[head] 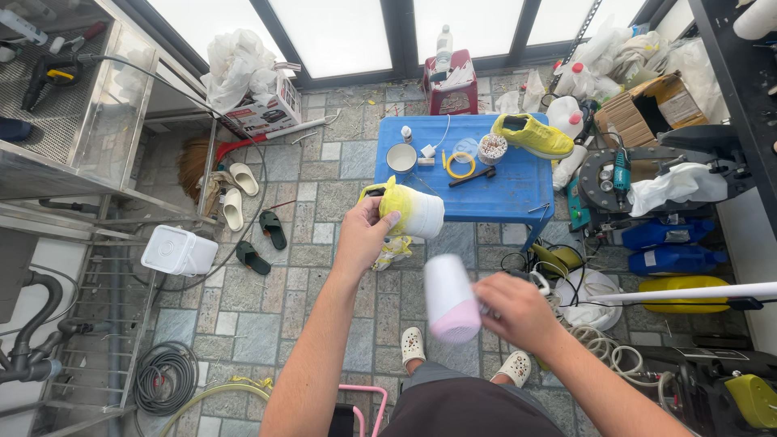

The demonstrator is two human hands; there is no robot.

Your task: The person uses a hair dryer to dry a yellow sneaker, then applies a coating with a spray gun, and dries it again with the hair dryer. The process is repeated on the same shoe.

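My left hand [362, 235] grips a yellow-and-white sneaker [405, 210], held up in front of me with its white sole turned to the right. My right hand [518, 311] holds a white and pink cylindrical container [450, 299], blurred by motion, just below the shoe. The matching yellow sneaker [534, 135] lies on the blue plastic table [502, 194] ahead. On that table also stand a white cup [401, 158], a jar of small sticks [492, 148], a yellow ring [460, 166] and a hammer [473, 176].
Slippers [243, 180] and sandals [273, 229] lie on the stone tile floor at left, near a white box [178, 251] and a coiled hose [166, 376]. A red stool [451, 85] stands behind the table. Tools, blue jugs [676, 235] and cables crowd the right side.
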